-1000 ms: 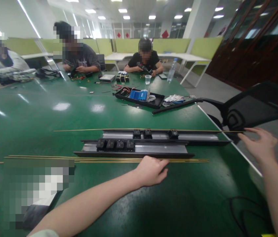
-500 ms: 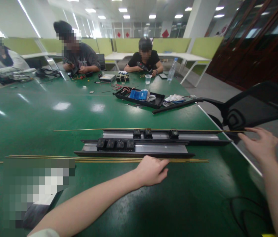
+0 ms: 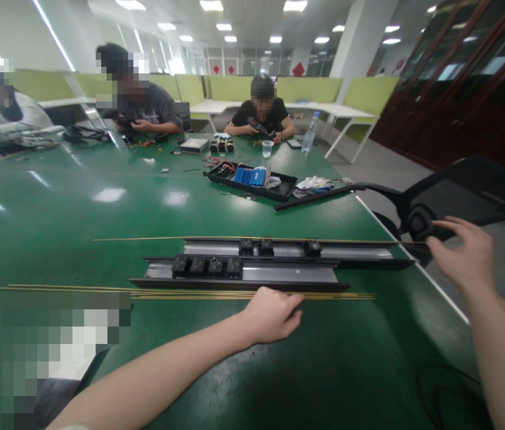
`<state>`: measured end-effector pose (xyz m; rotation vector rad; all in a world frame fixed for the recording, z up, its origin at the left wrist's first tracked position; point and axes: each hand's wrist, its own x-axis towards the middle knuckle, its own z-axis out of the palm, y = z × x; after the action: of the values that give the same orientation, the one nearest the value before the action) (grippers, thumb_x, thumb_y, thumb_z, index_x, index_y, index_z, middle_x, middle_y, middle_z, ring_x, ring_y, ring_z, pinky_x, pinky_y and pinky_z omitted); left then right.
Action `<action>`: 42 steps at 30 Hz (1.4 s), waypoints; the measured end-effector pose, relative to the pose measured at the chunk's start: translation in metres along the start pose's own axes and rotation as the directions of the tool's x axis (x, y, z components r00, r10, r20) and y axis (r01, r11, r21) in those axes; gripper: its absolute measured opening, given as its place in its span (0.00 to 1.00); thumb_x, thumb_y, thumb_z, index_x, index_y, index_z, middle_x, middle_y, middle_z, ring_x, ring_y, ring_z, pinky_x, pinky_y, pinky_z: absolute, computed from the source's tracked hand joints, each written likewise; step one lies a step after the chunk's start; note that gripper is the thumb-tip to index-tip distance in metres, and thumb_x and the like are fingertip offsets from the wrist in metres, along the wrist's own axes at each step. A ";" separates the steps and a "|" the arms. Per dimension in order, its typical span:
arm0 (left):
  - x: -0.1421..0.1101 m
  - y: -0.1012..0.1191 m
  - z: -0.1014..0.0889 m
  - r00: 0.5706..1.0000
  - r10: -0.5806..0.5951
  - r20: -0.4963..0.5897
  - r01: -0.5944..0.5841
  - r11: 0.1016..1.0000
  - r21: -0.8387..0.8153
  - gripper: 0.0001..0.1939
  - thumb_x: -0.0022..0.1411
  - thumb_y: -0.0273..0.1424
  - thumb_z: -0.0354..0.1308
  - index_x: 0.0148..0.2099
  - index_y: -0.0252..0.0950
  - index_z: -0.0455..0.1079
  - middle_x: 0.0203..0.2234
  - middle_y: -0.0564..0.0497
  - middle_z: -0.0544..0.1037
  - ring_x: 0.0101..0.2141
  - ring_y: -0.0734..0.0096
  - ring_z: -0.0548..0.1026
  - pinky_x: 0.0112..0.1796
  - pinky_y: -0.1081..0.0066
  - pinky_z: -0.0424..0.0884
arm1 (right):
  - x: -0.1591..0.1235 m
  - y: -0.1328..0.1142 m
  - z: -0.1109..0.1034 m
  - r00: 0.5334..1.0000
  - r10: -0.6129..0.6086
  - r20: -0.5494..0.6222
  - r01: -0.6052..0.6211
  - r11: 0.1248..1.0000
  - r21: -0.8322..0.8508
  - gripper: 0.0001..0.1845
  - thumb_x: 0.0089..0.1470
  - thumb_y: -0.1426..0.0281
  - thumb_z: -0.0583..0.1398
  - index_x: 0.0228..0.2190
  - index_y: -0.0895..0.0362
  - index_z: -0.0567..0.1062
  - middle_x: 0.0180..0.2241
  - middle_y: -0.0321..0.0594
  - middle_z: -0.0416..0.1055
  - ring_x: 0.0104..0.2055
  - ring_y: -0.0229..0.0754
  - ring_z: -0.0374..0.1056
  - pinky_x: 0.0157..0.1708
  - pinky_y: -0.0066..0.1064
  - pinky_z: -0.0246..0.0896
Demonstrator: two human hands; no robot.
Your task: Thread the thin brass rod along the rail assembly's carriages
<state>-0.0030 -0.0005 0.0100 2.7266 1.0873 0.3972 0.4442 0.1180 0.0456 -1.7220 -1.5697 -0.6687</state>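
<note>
Two long black and silver rails (image 3: 252, 263) with small black blocks on them lie side by side on the green table (image 3: 77, 233). A single thin brass rod (image 3: 167, 239) runs along their far side. Its right end is pinched in my right hand (image 3: 461, 257), out past the table's right edge. A bundle of thin brass rods (image 3: 189, 293) lies along the near side of the rails. My left hand (image 3: 272, 313) rests on that bundle with the fingers curled over it.
A black office chair (image 3: 458, 194) stands at the table's right edge, behind my right hand. Farther back are a black tray (image 3: 252, 182) of parts, a plastic cup (image 3: 268, 148) and a water bottle (image 3: 309, 136). Three people sit working at the far end.
The view has tipped slightly. My right hand has risen a little and closed its fingers on the end of the single rod. My left hand stays on the bundle.
</note>
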 end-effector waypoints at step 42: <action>0.000 -0.001 0.001 1.000 0.003 0.007 -0.002 0.999 -0.041 0.17 0.69 0.35 0.52 0.58 0.38 0.68 0.35 0.47 0.83 0.35 0.61 0.82 0.36 0.67 0.75 | -0.035 -0.195 0.009 0.886 -0.327 0.327 0.017 0.730 0.683 0.12 0.61 0.59 0.60 0.35 0.52 0.81 0.37 0.44 0.78 0.42 0.49 0.73 0.43 0.44 0.71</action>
<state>-0.0037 0.0002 0.0089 2.6918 1.0621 0.4056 0.2461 0.1063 0.0430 -1.2050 -1.9763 0.2366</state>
